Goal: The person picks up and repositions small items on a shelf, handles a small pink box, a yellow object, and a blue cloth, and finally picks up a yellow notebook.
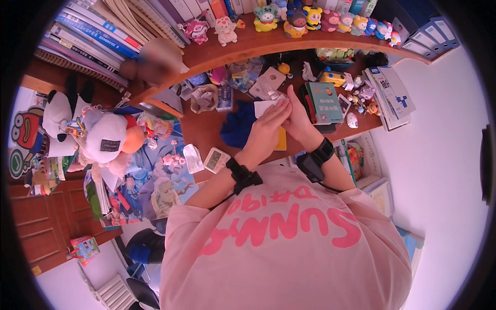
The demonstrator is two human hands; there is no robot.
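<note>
Over the desk, my left hand [269,124] and my right hand [300,118] are pressed together, the left fingers lying across the right palm. A small white sheet [262,108], apparently paper, pokes out beside the left fingers; the rest of it is hidden between the hands. Both wrists wear black strapped devices. Dark blue cloth [235,126] lies just left of my hands. Partly covered by them is a flat yellow item [281,139]. A green-covered book [324,103] rests on a stack to the right of my right hand.
A white digital timer [216,160] and a crumpled white packet [193,158] sit at the desk's left front. Behind stand an open paper bag [204,98] and a yellow toy bus [332,78]. An overhead shelf [232,50] carries figurines and books. Plush toys [106,137] hang at left.
</note>
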